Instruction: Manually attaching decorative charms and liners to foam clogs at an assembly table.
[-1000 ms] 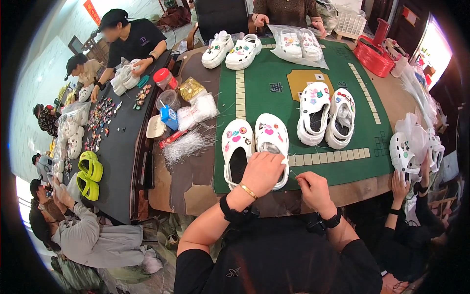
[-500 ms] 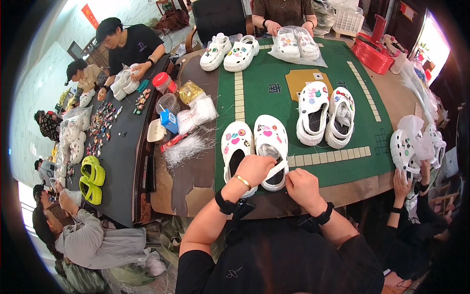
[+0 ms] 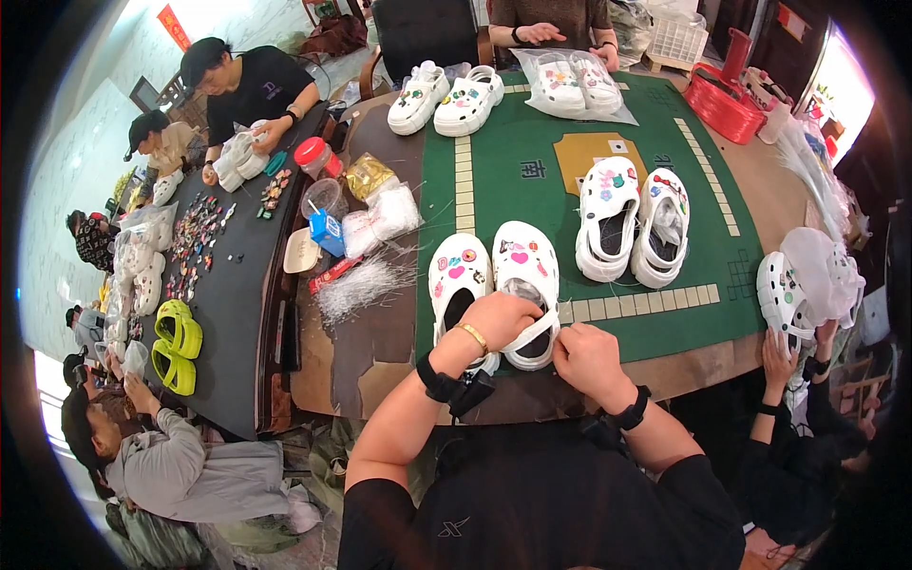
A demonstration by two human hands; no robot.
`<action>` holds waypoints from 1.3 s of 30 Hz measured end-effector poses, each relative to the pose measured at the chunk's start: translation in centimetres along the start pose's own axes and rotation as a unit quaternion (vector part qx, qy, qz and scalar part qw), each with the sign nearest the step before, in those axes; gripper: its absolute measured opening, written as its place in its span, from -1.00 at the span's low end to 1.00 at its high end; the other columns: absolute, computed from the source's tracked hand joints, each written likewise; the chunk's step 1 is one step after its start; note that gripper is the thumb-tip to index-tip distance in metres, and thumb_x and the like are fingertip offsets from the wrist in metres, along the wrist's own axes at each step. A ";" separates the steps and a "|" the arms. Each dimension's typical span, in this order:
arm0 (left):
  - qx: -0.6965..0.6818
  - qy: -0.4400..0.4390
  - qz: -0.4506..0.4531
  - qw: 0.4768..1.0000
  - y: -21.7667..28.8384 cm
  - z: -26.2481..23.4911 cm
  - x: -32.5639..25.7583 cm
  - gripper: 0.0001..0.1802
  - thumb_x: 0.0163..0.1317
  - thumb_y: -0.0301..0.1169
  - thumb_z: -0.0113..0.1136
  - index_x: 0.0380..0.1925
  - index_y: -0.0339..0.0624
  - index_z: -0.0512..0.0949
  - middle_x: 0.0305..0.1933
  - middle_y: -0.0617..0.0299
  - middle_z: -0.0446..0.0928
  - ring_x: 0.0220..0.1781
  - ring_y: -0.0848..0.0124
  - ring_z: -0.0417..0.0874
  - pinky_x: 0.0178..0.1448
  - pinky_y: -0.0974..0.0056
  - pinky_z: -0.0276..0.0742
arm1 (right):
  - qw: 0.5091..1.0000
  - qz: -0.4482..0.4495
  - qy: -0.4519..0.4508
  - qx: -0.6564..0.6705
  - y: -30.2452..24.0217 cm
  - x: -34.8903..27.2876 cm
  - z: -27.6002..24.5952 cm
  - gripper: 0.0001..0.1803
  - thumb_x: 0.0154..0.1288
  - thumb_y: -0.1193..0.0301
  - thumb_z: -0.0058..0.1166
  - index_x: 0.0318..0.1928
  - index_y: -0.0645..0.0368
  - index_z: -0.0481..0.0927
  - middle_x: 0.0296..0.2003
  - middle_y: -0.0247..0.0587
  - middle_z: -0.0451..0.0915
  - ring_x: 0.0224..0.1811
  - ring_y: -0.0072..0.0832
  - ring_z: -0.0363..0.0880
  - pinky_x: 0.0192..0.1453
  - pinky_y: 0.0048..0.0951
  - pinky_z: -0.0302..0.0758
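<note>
Directly in front of me stand two white clogs decorated with colourful charms: a left clog [image 3: 461, 269] and a right clog [image 3: 525, 261], side by side with toes pointing away. My left hand [image 3: 503, 318] is curled over the right clog's opening, its closed fingertips near the strap's right side. My right hand [image 3: 591, 359] is closed in a pinch just right of that clog's heel. Whatever is between the fingers of either hand is too small or hidden to make out. Clear plastic shows inside the right clog's opening.
Another white clog pair [image 3: 608, 220] stands right of centre on the green mat [image 3: 532, 199]. Beyond it are bagged clogs [image 3: 581, 87] and a co-worker. Plastic ties [image 3: 366, 290], a blue carton [image 3: 328, 233] and a red-lidded jar [image 3: 316, 157] lie left. Co-workers handle clogs at both sides.
My left hand has shifted slightly down beside the strap; my right hand has barely moved. The far co-worker's hand has lifted off the bagged clogs. At right, a plastic bag has spread over the clogs.
</note>
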State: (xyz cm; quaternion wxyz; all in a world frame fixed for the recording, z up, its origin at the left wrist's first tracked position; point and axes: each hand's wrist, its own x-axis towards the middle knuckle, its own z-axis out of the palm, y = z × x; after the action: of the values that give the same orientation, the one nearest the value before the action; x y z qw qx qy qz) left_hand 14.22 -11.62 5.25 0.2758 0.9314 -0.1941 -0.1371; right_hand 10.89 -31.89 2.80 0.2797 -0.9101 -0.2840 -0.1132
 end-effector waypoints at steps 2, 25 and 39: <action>0.001 -0.013 0.005 1.000 0.1 -0.2 0.3 -0.72 0.23 -0.25 0.06 -0.14 -0.01 0.66 -0.22 0.05 0.65 -0.19 0.05 0.65 -0.04 0.05 0.55 | 1.000 -0.005 -0.007 -0.009 0.0 0.4 0.2 -0.87 0.03 0.45 0.12 -0.58 0.16 0.48 -0.61 -0.16 0.46 -0.51 -0.19 0.53 -0.43 -0.20 0.47; -0.011 0.054 0.014 0.998 0.1 0.3 -0.1 -0.84 0.11 -0.31 0.14 -0.42 -0.14 0.60 -0.46 0.07 0.62 -0.39 0.10 0.66 -0.28 0.11 0.56 | 0.998 0.060 0.012 0.012 2.2 0.2 -0.8 -0.90 0.17 0.41 0.12 -0.44 0.15 0.57 -0.51 -0.14 0.52 -0.43 -0.13 0.57 -0.35 -0.17 0.51; -0.278 0.178 0.006 0.944 2.1 2.1 0.1 -0.85 0.22 -0.40 0.17 -0.34 -0.28 0.53 -0.46 0.08 0.59 -0.45 0.28 0.64 -0.34 0.23 0.51 | 0.885 0.234 0.066 0.398 2.6 1.1 0.1 -0.92 0.21 0.52 0.16 -0.31 0.29 0.60 -0.47 -0.33 0.61 -0.49 -0.66 0.53 -0.42 -0.58 0.44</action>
State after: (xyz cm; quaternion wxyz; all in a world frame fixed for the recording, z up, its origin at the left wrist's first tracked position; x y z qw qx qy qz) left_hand 12.95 -14.29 4.70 0.5546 0.8257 -0.1020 -0.0164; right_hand 13.28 -33.14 1.95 0.6547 -0.7530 -0.0644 0.0179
